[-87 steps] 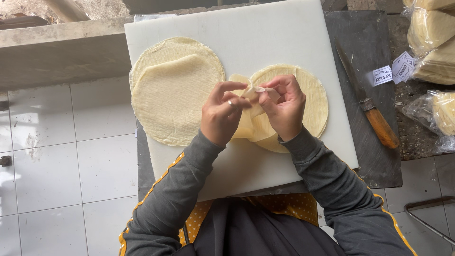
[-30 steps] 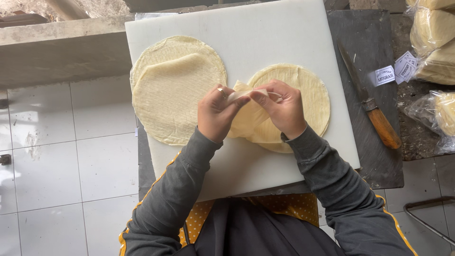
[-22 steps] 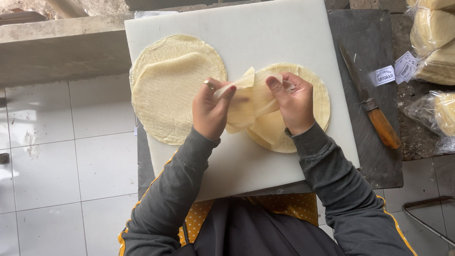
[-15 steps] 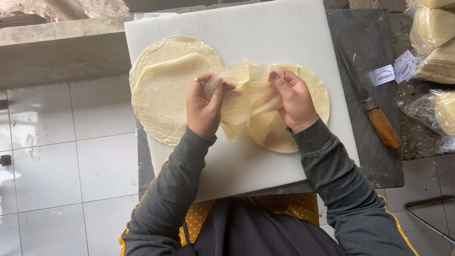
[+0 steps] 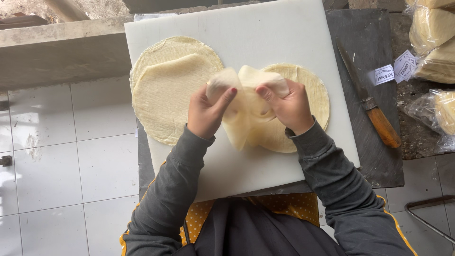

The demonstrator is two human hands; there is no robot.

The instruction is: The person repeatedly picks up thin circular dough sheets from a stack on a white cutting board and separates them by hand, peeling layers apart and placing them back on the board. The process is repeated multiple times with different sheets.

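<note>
One thin pale wrapper [image 5: 246, 102], crumpled, lifted

White square floor tiles [image 5: 57, 170] with dark grout cover the ground on the left, lit by soft, even daylight. A rough grey concrete ledge [image 5: 61, 52] runs along the top left. The dark bench [image 5: 379, 161] stands on the right.

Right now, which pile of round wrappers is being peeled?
The right pile, under both hands; a thin sheet is lifted off it. The left pile lies untouched.
</note>
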